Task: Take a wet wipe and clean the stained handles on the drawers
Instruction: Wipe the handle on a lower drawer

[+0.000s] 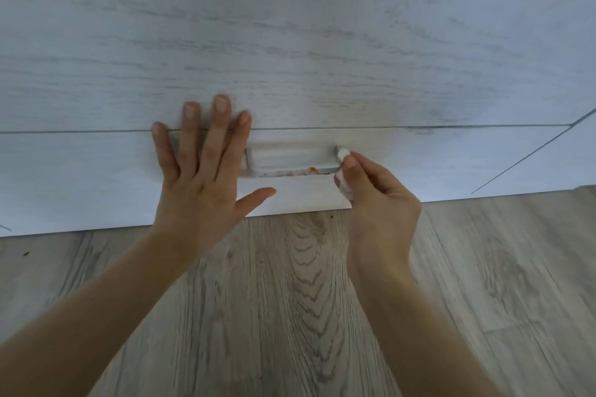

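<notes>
Head view: right hand [377, 200] fingers [350, 163] pinch wet wipe [342, 154] against handle [290, 167]

Two bare forearms reach up from the lower edge toward the drawer handle [292, 160] — no sleeves, no watch, no bracelets show on either. The left hand [200, 177], left of the handle, wears no rings; its fingers [222, 119] end in short, plain nails without polish. The right hand [377, 193], just right of the handle, is likewise ungloved and unadorned — its one visible nail is short and unpainted.
</notes>
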{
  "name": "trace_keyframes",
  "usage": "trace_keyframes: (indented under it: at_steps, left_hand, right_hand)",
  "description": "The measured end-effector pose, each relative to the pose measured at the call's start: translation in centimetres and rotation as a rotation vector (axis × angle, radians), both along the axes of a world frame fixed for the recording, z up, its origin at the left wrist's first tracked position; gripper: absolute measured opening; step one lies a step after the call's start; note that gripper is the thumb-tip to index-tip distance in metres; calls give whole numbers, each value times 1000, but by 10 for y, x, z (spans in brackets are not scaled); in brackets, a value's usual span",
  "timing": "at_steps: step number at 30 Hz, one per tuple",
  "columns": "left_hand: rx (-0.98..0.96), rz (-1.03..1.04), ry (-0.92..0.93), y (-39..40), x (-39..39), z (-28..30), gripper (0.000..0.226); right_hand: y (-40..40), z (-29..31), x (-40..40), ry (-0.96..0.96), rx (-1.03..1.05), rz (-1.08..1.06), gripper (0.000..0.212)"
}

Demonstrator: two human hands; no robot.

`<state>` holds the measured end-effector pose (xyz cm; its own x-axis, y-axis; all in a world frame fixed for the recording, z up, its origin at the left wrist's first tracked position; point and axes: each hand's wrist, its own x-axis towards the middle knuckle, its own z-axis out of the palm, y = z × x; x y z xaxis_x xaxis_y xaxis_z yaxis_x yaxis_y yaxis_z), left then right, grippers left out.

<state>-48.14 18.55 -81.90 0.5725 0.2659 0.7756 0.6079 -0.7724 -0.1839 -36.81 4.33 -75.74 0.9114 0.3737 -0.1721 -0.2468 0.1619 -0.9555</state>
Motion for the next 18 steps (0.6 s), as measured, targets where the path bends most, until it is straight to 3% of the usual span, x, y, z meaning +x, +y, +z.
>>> trace_keyframes:
  at_steps: [6,18]
  left_hand:
    - [-1,3,3,0,-1,-1,99]
    - [46,6,5,4,-5,-1,91]
  right_hand:
    - [-8,-6,-8,57,-7,29,13]
    - [9,-5,-28,239,40,-149,5]
